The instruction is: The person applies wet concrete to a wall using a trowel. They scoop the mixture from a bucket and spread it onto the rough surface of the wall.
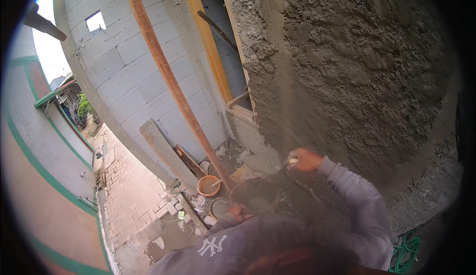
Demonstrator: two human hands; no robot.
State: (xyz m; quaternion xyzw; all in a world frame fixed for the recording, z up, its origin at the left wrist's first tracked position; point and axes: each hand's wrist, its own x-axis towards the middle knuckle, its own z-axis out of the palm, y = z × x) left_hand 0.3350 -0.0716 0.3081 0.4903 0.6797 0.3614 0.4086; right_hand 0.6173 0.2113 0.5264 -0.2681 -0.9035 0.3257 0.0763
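Note:
My right hand (306,160) is closed around the pale handle of a trowel (293,161), in front of the lower part of a wall (357,67) covered with rough, wet-looking grey mortar. Its blade is hard to make out against the grey behind. Lower and to the left, my left hand (239,212) has its fingers curled beside a dark round basin (255,188) with grey mortar inside. Whatever those fingers grip is hidden. Close by on the left sits a bucket of grey mix (219,208). Behind that stands an orange bucket (208,186) with a stick-like handle in it.
A long wooden pole (171,77) leans across the view, its foot near the basin. Beside a grey block wall (134,52) rests a concrete slab (166,151). A yellow wooden frame (206,37) edges an opening. Green hose (407,252) lies coiled at lower right; paving (124,176) runs left.

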